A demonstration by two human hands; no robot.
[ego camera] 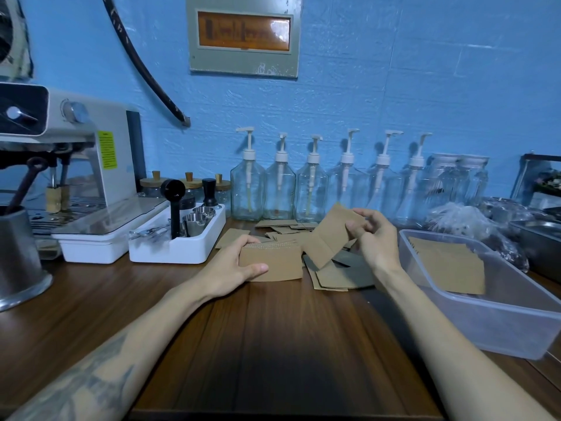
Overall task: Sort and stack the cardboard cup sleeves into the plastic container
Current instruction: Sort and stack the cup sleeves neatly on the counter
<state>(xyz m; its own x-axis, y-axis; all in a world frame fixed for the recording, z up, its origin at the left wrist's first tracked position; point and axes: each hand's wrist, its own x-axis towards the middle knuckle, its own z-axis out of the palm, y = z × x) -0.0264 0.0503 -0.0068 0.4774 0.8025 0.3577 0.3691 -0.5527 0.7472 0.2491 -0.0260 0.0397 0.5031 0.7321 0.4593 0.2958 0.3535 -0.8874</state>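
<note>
Sleeve [331,235] — long axis tilted, upper-right

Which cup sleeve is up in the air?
The single sleeve pinched in the right hand. The others lie on the table, stacked under the left hand, or in the container.

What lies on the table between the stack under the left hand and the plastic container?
In the head view, loose sleeves on a dark flat sheet, with the right hand holding one sleeve above them, lie between the stack and the container.
</note>
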